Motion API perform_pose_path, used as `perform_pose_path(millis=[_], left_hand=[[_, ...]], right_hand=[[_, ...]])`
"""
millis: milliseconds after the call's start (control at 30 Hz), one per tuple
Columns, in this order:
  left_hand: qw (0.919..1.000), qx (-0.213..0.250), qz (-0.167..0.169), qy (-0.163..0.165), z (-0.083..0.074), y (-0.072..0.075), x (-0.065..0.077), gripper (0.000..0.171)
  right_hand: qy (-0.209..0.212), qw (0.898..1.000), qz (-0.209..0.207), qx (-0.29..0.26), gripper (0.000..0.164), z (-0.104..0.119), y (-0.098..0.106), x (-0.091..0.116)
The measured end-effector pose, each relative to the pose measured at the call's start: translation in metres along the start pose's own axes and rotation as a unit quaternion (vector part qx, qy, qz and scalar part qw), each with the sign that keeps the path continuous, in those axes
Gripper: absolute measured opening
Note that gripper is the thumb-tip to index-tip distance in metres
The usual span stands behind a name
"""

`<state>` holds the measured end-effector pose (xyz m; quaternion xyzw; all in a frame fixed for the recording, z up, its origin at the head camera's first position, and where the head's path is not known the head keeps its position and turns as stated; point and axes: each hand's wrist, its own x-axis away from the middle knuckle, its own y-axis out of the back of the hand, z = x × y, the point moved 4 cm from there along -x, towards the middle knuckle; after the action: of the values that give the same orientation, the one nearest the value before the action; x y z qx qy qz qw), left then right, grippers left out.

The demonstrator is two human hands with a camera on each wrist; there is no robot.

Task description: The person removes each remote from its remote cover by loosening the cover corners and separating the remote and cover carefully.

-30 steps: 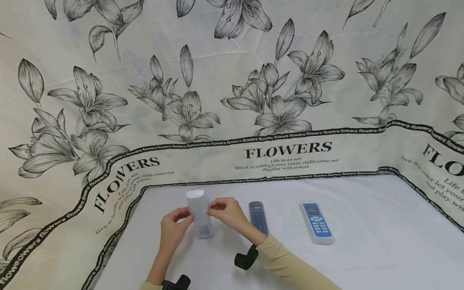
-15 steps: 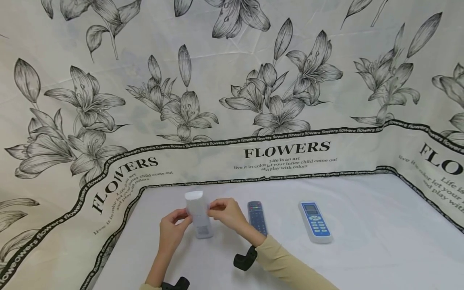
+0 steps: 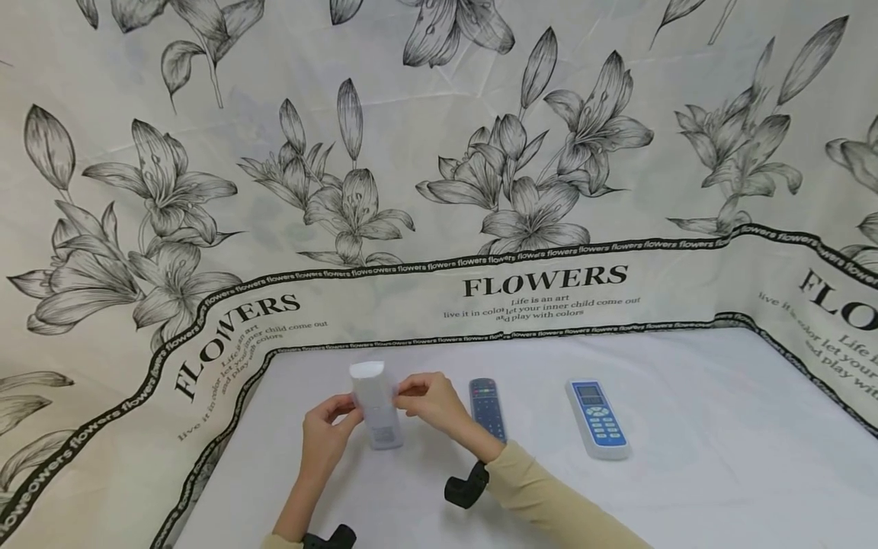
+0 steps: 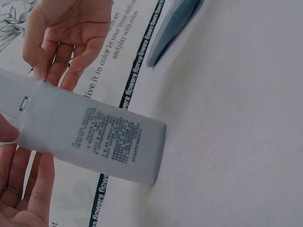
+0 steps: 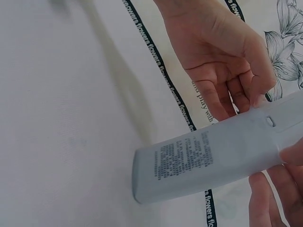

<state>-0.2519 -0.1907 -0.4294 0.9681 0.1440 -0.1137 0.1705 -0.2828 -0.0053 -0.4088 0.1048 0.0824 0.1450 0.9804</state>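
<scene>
A white remote control [image 3: 376,408] stands near upright on the left half of the table, its back with a block of small print facing me. My left hand [image 3: 328,433] pinches its left edge between thumb and fingers. From the other side, my right hand [image 3: 434,404] pinches the right edge. In the left wrist view the remote's back [image 4: 61,118] shows a small latch and the printed text. The right wrist view shows the same printed back [image 5: 232,146], with fingers at both long edges. Its button side is hidden.
A dark blue remote [image 3: 487,408] lies just right of my right hand, partly covered by that forearm. Farther right lies a white remote with a blue face [image 3: 598,419]. Behind the white table [image 3: 713,427] hangs a flower-printed cloth [image 3: 384,305].
</scene>
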Motion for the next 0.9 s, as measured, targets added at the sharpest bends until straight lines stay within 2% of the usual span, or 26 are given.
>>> perform_pose_path(millis=[500, 733, 900], left_hand=[[0.9999, 0.012, 0.002, 0.003, 0.000, 0.000, -0.003, 0.015], [0.9999, 0.009, 0.001, 0.012, 0.002, -0.001, -0.002, 0.014], [0.9995, 0.025, -0.007, 0.018, 0.003, -0.002, -0.001, 0.014]], right_hand=[[-0.027, 1.000, -0.007, -0.008, 0.018, -0.002, 0.000, -0.006], [-0.042, 0.999, -0.004, -0.010, 0.018, 0.036, 0.004, 0.016], [-0.050, 0.999, -0.002, -0.009, 0.018, 0.036, 0.004, 0.015]])
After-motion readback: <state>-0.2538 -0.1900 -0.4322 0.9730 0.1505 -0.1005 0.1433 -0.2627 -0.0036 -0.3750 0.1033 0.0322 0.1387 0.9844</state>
